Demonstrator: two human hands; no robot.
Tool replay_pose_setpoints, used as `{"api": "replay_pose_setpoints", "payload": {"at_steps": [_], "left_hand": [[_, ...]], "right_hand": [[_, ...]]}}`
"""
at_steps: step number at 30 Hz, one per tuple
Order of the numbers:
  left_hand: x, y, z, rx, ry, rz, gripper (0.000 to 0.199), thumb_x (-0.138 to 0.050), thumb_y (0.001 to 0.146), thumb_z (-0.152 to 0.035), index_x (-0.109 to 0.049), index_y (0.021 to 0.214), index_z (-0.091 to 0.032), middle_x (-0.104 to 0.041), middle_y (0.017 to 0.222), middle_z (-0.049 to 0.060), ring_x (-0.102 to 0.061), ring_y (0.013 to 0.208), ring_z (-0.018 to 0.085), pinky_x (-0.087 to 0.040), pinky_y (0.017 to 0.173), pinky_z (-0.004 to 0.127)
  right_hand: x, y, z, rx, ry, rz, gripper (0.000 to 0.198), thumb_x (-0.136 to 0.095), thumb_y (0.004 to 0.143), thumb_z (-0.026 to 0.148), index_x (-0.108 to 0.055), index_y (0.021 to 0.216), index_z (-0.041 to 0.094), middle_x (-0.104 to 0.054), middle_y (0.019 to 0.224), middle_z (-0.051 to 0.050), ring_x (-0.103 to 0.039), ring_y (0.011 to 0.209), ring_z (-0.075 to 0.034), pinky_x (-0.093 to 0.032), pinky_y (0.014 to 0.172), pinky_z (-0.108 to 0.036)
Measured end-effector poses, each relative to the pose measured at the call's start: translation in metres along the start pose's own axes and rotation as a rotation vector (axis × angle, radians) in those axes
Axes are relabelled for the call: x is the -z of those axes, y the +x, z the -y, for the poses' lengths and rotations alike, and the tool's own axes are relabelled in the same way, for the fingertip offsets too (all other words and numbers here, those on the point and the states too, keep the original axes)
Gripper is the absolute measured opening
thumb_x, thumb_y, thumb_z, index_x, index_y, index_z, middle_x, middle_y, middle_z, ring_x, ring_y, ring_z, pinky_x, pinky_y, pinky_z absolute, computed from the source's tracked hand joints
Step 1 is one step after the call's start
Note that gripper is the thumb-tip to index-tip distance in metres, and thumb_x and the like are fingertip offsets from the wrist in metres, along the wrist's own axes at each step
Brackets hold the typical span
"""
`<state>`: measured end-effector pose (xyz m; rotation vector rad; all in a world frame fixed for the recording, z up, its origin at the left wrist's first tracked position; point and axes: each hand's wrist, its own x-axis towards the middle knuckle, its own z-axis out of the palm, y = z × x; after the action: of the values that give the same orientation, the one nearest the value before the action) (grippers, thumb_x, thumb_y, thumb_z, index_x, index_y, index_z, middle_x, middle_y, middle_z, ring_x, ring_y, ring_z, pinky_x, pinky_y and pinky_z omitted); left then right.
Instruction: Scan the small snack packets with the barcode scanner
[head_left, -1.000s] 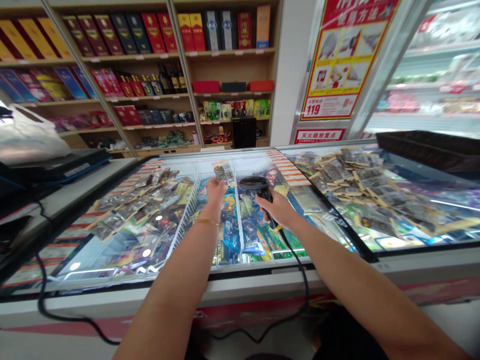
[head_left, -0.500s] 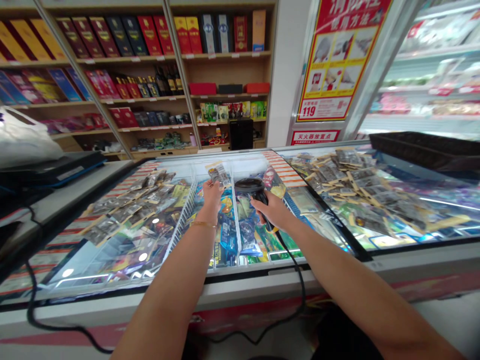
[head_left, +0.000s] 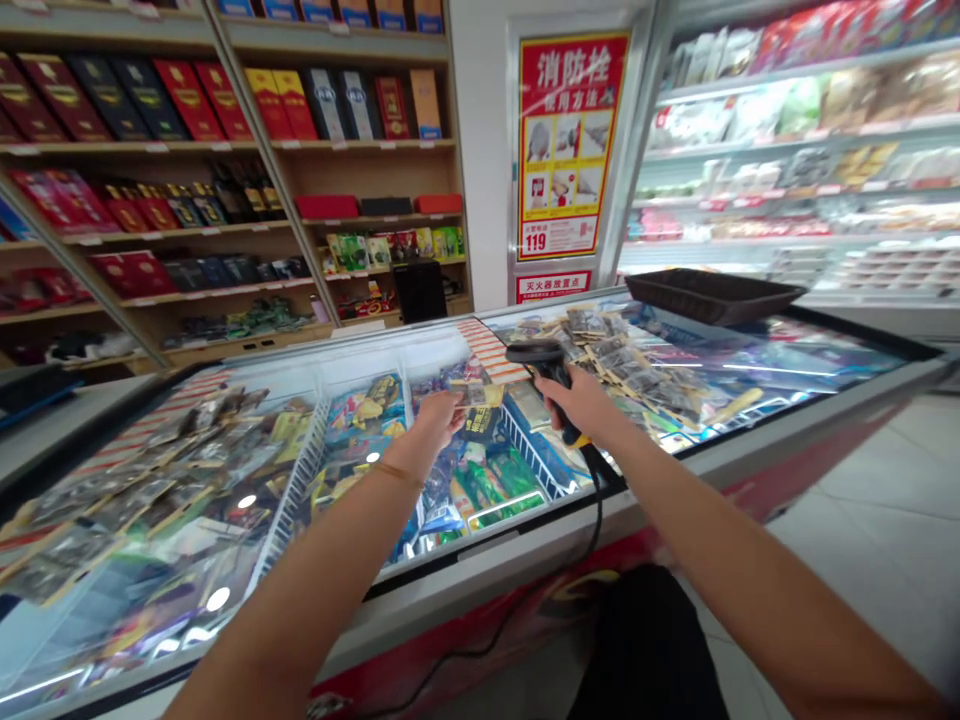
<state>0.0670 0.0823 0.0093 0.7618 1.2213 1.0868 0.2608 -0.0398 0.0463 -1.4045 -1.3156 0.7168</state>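
My left hand pinches the edge of a small flat packet with a tan border, held over the middle of the chest freezer. In my right hand is a black barcode scanner, gripped by its handle, its head to the right of the packet. A black cable hangs from the handle over the freezer's front edge. Similar packets lie heaped on the glass to the right of the scanner. Another spread of packets covers the glass at the left.
A dark brown tray rests on the freezer's far right. White wire dividers separate bagged goods inside the freezer. Shelves with boxes stand behind, beside a red and yellow poster and a lit refrigerated display.
My view has turned to the right. Both hands have moved rightward along the freezer, the left with the packet and the right with the scanner, towards the right-hand heap.
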Motion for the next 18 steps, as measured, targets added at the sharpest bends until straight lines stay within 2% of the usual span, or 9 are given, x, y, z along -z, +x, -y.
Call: {"api": "replay_pose_setpoints", "payload": {"at_steps": [2,5,8,10,14,18], "left_hand": [[-0.038,-0.011,0.013,0.046,0.013,0.124,0.019,-0.065,0.076,-0.005,-0.054,0.077,-0.02,-0.06,0.065,-0.002,-0.057,0.055,0.01,-0.047,0.06,0.024],[-0.092,-0.026,0.036,0.04,0.06,0.258,0.021,-0.07,0.073,-0.006,-0.055,0.079,-0.019,-0.062,0.068,-0.002,-0.06,0.058,0.01,-0.05,0.067,0.027],[-0.136,-0.04,0.059,0.048,0.079,0.375,0.02,-0.072,0.071,-0.009,-0.057,0.08,-0.018,-0.065,0.076,0.001,-0.064,0.069,0.013,-0.053,0.078,0.032],[-0.156,-0.048,0.072,0.031,0.142,0.414,0.018,-0.074,0.071,-0.013,-0.06,0.08,-0.018,-0.068,0.086,0.004,-0.067,0.084,0.017,-0.052,0.087,0.036],[-0.17,-0.052,0.085,-0.116,0.317,0.425,0.005,-0.07,0.075,-0.019,-0.066,0.078,-0.018,-0.071,0.103,0.01,-0.063,0.108,0.025,-0.047,0.099,0.042],[-0.156,-0.041,0.082,-0.279,0.396,0.438,0.005,-0.069,0.074,-0.019,-0.068,0.078,-0.018,-0.072,0.108,0.013,-0.061,0.117,0.029,-0.043,0.105,0.042]], "right_hand": [[0.036,-0.005,-0.005,-0.049,-0.001,-0.098,0.022,-0.064,0.084,0.037,-0.049,0.082,0.021,-0.056,0.059,0.005,-0.054,0.037,-0.011,-0.043,0.038,-0.022],[0.08,-0.014,-0.011,-0.127,0.04,-0.249,0.023,-0.067,0.081,0.036,-0.05,0.082,0.021,-0.056,0.059,0.005,-0.052,0.038,-0.011,-0.044,0.038,-0.023],[0.108,-0.022,-0.014,-0.146,0.086,-0.348,0.022,-0.068,0.08,0.034,-0.051,0.082,0.02,-0.056,0.058,0.004,-0.051,0.038,-0.01,-0.044,0.038,-0.023],[0.118,-0.027,-0.016,-0.151,0.092,-0.377,0.021,-0.068,0.08,0.032,-0.051,0.08,0.02,-0.056,0.058,0.004,-0.052,0.037,-0.01,-0.043,0.037,-0.023],[0.12,-0.031,-0.021,-0.156,0.098,-0.375,0.021,-0.068,0.08,0.033,-0.051,0.081,0.019,-0.056,0.058,0.003,-0.052,0.037,-0.01,-0.042,0.036,-0.023],[0.105,-0.028,-0.023,-0.152,0.107,-0.331,0.024,-0.069,0.079,0.035,-0.051,0.082,0.02,-0.056,0.058,0.004,-0.051,0.037,-0.01,-0.042,0.037,-0.023]]}}
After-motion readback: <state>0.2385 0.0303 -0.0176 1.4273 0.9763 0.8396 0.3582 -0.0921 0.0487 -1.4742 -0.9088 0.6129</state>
